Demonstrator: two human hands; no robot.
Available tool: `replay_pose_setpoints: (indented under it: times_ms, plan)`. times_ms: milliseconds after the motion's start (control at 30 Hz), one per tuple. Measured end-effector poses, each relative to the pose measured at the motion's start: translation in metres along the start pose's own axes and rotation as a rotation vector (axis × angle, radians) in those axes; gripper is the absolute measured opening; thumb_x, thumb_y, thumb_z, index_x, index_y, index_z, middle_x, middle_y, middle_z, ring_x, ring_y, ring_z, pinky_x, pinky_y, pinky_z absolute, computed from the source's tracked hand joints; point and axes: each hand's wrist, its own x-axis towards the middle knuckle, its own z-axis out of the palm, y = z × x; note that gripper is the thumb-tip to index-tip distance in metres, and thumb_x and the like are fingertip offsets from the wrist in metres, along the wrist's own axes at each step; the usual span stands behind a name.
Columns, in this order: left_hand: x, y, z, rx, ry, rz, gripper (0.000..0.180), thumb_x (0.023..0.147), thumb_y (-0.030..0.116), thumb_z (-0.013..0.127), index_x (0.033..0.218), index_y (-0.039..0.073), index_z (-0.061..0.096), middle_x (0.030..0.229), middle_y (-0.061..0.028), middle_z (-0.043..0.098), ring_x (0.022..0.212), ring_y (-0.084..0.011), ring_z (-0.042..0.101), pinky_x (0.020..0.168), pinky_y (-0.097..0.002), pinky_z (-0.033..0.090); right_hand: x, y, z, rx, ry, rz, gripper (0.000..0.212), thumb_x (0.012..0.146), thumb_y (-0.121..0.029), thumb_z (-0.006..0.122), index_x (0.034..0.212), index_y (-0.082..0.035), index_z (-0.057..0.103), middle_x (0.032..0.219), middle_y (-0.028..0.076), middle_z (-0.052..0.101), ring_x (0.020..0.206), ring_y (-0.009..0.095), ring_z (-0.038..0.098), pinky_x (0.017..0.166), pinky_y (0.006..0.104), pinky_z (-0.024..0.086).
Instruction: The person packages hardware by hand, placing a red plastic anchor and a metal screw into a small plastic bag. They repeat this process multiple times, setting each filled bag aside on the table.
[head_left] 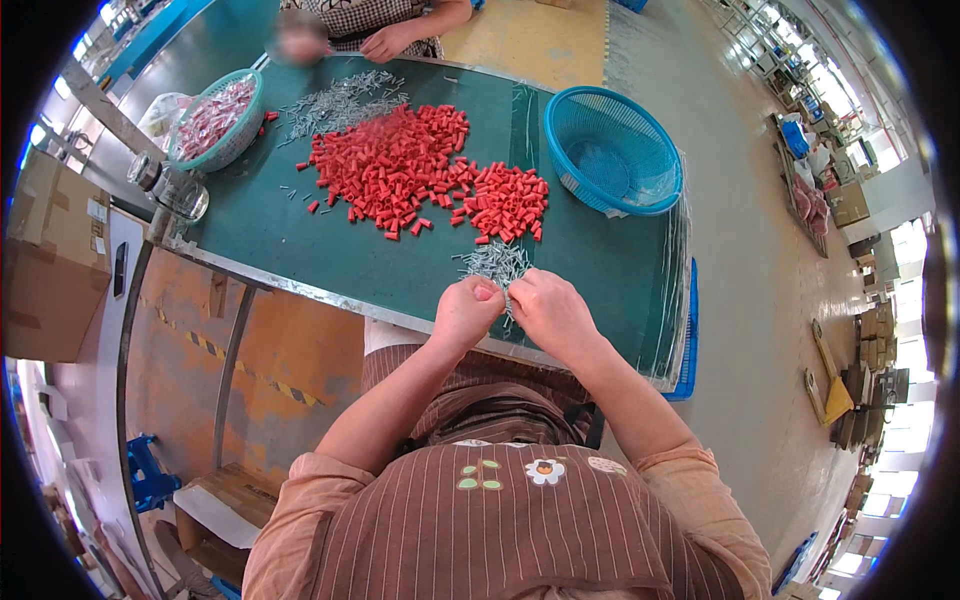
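Observation:
My left hand point(466, 316) and my right hand point(552, 314) meet at the near edge of the green tabletop. Both are closed, with fingertips pinched close together; whatever lies between them is too small or hidden to make out. Just beyond the fingers is a small pile of grey metal pins or screws point(494, 262), partly covered by my hands. Behind it a smaller heap of red tapered plastic caps point(508, 200) joins a bigger heap of the same red caps point(385, 165) to the left.
A blue plastic basket point(660, 205) stands at the right. At the far left are a pale green basket point(255, 105) of wrapped pieces and a glass jar point(185, 195). More metal pins point(345, 100) lie at the back, near another person's hand point(388, 42).

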Motion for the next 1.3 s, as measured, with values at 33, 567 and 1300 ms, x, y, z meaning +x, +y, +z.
replay_pose_setpoints:
  times_ms: [33,567,1300]
  plan:
    - [0.0,0.001,0.002,0.057,0.013,0.04,0.019,0.077,0.018,0.065,0.083,-0.001,0.065,0.065,-0.003,0.061,0.06,-0.0086,0.052,0.058,-0.0269,0.045,0.0,-0.002,0.0,-0.067,0.0,-0.004,0.006,0.075,-0.007,0.061,0.078,-0.003,0.058,0.08,0.013,0.057,0.082,0.032,0.06,0.071,0.0416,0.05]
    - [0.003,0.004,0.011,0.079,0.077,0.065,0.019,0.076,0.016,0.064,0.084,-0.001,0.064,0.065,-0.0043,0.061,0.061,-0.0101,0.054,0.057,-0.027,0.045,0.006,0.002,-0.012,-0.034,-0.077,0.088,0.007,0.078,-0.006,0.056,0.077,-0.002,0.061,0.085,0.016,0.059,0.083,0.032,0.061,0.074,0.0417,0.051]
    - [-0.002,0.019,-0.004,-0.686,-0.351,-0.3,0.01,0.085,0.01,0.059,0.077,0.005,0.056,0.055,0.0067,0.04,0.041,-0.0032,0.03,0.039,-0.0212,0.022,-0.015,0.052,0.022,1.119,-0.027,0.433,0.018,0.083,-0.004,0.061,0.101,0.0,0.064,0.093,0.005,0.067,0.086,0.016,0.063,0.079,0.0293,0.05]
